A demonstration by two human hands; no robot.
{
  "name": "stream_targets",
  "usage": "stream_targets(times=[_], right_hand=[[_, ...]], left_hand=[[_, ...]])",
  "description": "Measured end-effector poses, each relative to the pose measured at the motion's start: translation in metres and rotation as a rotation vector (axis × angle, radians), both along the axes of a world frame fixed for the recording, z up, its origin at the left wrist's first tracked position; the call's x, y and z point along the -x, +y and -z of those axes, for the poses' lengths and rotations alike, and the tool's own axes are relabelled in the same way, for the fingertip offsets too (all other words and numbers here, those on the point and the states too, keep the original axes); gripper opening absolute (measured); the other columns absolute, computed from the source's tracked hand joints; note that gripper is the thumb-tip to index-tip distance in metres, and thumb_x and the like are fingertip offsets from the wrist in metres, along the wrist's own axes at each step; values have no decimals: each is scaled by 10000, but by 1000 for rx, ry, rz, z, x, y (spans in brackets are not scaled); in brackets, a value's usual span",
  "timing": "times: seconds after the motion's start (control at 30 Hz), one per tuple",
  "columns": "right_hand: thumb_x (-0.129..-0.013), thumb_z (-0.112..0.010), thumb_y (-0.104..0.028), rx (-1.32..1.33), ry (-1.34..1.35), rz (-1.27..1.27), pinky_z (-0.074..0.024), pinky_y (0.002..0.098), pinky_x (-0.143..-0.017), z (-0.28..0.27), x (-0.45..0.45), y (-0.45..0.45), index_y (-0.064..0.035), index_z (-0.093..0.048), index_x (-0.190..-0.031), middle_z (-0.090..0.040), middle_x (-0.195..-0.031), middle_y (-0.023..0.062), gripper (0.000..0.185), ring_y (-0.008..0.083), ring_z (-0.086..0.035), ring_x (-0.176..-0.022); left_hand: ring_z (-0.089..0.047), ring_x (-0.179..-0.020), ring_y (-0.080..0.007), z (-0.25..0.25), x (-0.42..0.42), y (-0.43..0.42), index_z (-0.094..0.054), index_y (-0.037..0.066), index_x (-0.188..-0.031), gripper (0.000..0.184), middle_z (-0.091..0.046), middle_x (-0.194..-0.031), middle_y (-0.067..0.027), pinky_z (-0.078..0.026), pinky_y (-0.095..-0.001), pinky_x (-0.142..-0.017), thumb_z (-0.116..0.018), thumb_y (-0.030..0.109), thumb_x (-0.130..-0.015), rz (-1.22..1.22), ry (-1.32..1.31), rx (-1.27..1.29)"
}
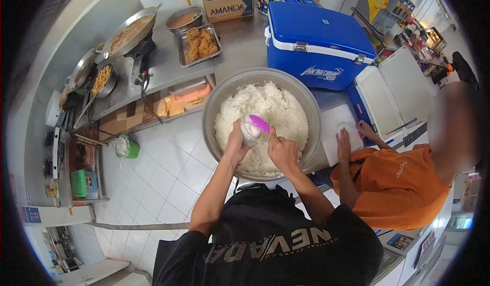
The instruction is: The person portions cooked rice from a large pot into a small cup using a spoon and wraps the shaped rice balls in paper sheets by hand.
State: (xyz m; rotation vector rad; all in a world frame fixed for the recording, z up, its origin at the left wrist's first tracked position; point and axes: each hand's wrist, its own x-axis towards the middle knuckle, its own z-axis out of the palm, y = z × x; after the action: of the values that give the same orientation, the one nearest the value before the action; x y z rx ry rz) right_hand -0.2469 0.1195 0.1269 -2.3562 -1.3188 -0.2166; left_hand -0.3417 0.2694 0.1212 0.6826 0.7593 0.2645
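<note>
A big metal pot (210, 110) full of cooked white rice (270, 100) stands in front of me. Over the rice, my left hand (236, 142) is wrapped round a small, clear-looking cup (250, 135) with something white inside, likely rice. My right hand (283, 152) grips a purple rice paddle (259, 122), its handle hidden in my fist. The paddle's blade lies across the cup's mouth. Whether it presses on the contents cannot be seen.
A blue cooler (321, 36) sits behind the pot at right. A co-worker in an orange shirt (393, 186) has both hands by an open cooler (380, 89). Left of the pot are a tray of fried chicken (201, 44), a bowl (184, 19) and several pans on the counter.
</note>
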Motion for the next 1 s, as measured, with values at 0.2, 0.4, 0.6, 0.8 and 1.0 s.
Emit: stream_targets(times=[0.2, 0.4, 0.6, 0.8, 1.0], right_hand=[[-974, -544, -194, -177, 399, 60, -477, 373, -553, 33, -44, -4, -17, -671, -1136, -615, -623, 75, 271, 216, -605, -564], [-1045, -497, -286, -130, 1140, -4, -459, 338, -661, 9, -12, -12, 11, -690, -971, -616, -712, 68, 361, 160, -562, -668], [-1030, -494, -296, 18, 844, -154, -510, 432, -800, 2, -19, -5, 21, -694, -949, -690, -858, 237, 384, 373, -687, -859], [-1004, -521, -249, -14, 797, -207, -514, 458, -789, -5, -37, -5, 6, -713, -1002, -690, -879, 253, 319, 411, -678, -871], [-955, -585, -217, -30, 537, -71, -513, 482, -689, -51, -32, -13, -14, -720, -1036, -668, -817, 256, 257, 411, -669, -773]], left_hand=[[-605, -1121, -212, -17, 3, 3, -524, 171, -1354, 532, -629, -1259, -46, -484, -416, -901, -287, 521, -1032, 52, -101, -21], [-596, -1133, -215, -2, 1, 3, -554, 163, -1329, 535, -630, -1236, -48, -476, -427, -916, -289, 517, -1027, -40, -161, -43], [-592, -1138, -238, -5, -3, -6, -543, 88, -1318, 555, -624, -1216, -95, -460, -467, -949, -278, 488, -1039, 28, -50, -47], [-591, -1174, -262, 18, -8, -4, -495, 52, -1364, 576, -603, -1259, -126, -467, -486, -979, -235, 461, -1053, 97, -100, -113], [-601, -1165, -279, -7, 3, 0, -447, 33, -1407, 595, -585, -1293, -149, -483, -484, -963, -235, 467, -1058, 24, -37, -132]])
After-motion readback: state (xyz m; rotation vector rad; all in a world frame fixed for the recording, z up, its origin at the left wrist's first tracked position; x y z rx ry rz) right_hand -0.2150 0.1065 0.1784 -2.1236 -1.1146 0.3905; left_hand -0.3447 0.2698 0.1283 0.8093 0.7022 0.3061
